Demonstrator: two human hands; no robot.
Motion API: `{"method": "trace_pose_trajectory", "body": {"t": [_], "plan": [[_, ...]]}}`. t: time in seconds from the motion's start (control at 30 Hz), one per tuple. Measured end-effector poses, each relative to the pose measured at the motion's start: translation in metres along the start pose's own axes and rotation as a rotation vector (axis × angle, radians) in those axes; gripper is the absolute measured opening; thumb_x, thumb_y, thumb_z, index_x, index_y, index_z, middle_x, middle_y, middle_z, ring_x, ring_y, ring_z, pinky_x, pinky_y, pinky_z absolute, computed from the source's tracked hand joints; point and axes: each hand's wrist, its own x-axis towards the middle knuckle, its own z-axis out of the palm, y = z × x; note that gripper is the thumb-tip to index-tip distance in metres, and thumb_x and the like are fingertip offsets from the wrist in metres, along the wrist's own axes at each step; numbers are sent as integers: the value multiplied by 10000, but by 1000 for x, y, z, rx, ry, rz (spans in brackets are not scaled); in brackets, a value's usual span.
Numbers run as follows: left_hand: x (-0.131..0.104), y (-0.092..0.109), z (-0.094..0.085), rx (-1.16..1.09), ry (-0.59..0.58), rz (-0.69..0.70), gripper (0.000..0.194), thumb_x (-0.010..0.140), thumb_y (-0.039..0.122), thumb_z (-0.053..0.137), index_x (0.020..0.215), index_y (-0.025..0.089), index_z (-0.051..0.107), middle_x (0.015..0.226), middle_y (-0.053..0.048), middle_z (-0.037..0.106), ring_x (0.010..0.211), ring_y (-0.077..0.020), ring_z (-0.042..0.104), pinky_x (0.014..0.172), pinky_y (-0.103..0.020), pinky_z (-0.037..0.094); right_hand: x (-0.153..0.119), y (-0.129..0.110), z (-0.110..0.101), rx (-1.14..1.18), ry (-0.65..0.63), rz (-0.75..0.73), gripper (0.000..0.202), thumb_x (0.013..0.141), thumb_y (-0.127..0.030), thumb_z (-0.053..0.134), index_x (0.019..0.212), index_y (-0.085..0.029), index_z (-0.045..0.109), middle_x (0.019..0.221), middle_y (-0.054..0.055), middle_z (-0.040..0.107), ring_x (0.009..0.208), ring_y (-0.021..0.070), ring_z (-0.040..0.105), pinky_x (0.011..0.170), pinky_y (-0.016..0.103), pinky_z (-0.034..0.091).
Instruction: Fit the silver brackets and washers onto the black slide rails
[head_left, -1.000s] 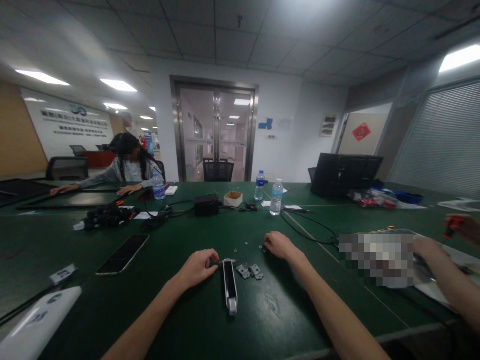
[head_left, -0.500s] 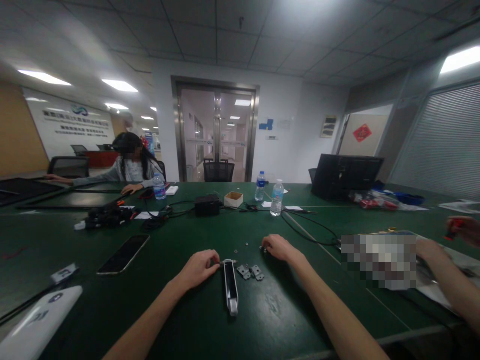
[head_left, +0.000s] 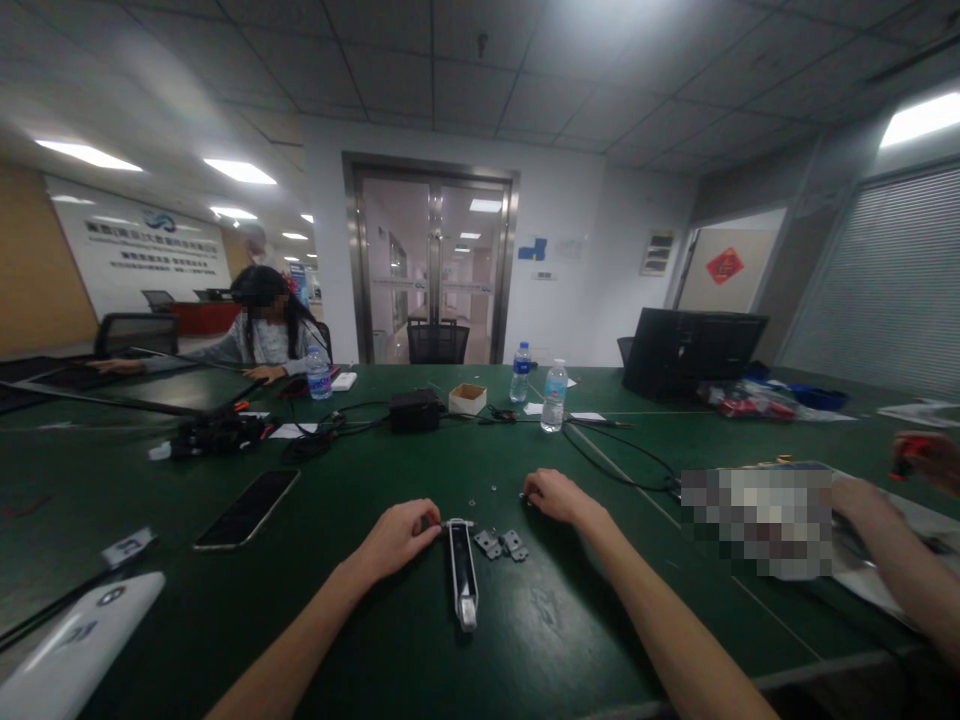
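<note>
A slim device with a dark face and pale frame [head_left: 463,575] lies on the green table [head_left: 360,650]. My left hand [head_left: 407,535] is closed in a pinch at the device's upper left end; what its fingers grip is too small to make out. Just right of the device are two grey metal brackets, one [head_left: 488,543] beside the other [head_left: 514,545]. My right hand [head_left: 553,494] rests farther back to the right, fingertips closed on something small at the table surface. Two tiny rings [head_left: 493,488] [head_left: 472,502] lie between my hands.
A phone [head_left: 247,510] and a white case [head_left: 82,650] lie left. Behind stand a black box [head_left: 415,410], a small open carton [head_left: 467,399] and bottles [head_left: 554,397]. Another person's hands [head_left: 859,495] are at the right; a person [head_left: 262,325] sits across.
My hands have hardly moved. Across the table at the left, the seated person's flat dark panel has been tilted up.
</note>
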Motion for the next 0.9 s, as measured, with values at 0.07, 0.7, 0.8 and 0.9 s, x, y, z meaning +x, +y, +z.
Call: {"method": "trace_pose_trajectory", "body": {"t": [0.07, 0.7, 0.8, 0.9], "plan": [[0, 1, 0, -3, 8, 3, 267, 898, 402, 487, 1019, 197, 608, 970, -26, 622, 787, -154, 558, 680, -258, 441, 0, -1, 1, -8, 17, -4, 232, 849, -159, 493, 991, -179, 676, 1007, 88, 640, 932, 189, 599, 738, 250, 405], [1, 1, 1, -8, 4, -3, 282, 884, 399, 492, 1026, 193, 622, 966, -30, 637, 780, -160, 559, 686, -260, 443, 5, -20, 9, -32, 60, -30, 189, 832, -129, 492, 910, -152, 662, 952, 105, 648, 915, 203, 590, 736, 260, 385], [1, 1, 2, -31, 1, -9, 296, 886, 404, 487, 1043, 190, 620, 976, -33, 635, 787, -160, 559, 690, -259, 451, 6, -20, 12, -12, 62, -54, 202, 820, -128, 497, 935, -158, 660, 967, 95, 647, 925, 197, 587, 739, 253, 382], [1, 3, 2, -67, -9, -17, 300, 883, 394, 488, 1055, 186, 620, 976, -32, 640, 792, -163, 567, 695, -263, 459, 7, -22, 15, 12, 64, -72, 213, 809, -132, 502, 951, -160, 658, 954, 86, 647, 920, 194, 585, 733, 249, 381]]}}
